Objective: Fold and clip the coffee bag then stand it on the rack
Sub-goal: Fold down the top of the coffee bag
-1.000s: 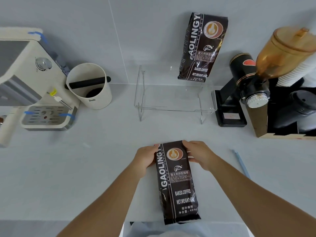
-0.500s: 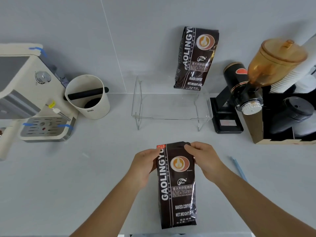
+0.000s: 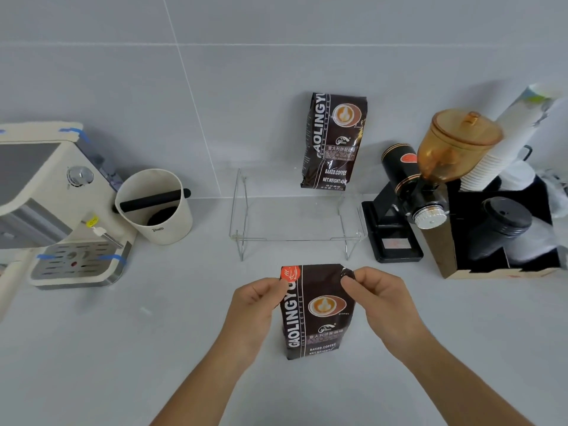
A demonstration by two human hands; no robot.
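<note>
A dark brown coffee bag (image 3: 316, 315) with white lettering stands tilted on the counter in front of me. My left hand (image 3: 256, 298) pinches its top left corner by the red patch. My right hand (image 3: 373, 290) pinches the top right corner, which is crumpled. A clear acrylic rack (image 3: 295, 238) stands behind it against the wall. A second, identical coffee bag (image 3: 333, 142) stands upright on the rack's right side. No clip is visible.
A cream espresso machine (image 3: 55, 210) sits at the left with a cream knock box (image 3: 155, 207) beside it. To the right stand a black grinder (image 3: 408, 198) with an amber hopper, and a cup holder (image 3: 504, 241) with paper cups and black lids.
The bag has been raised from lying flat to standing more upright, and its top flap now shows above my fingers. Both hands stay on the top corners. The camera has tilted upward.
</note>
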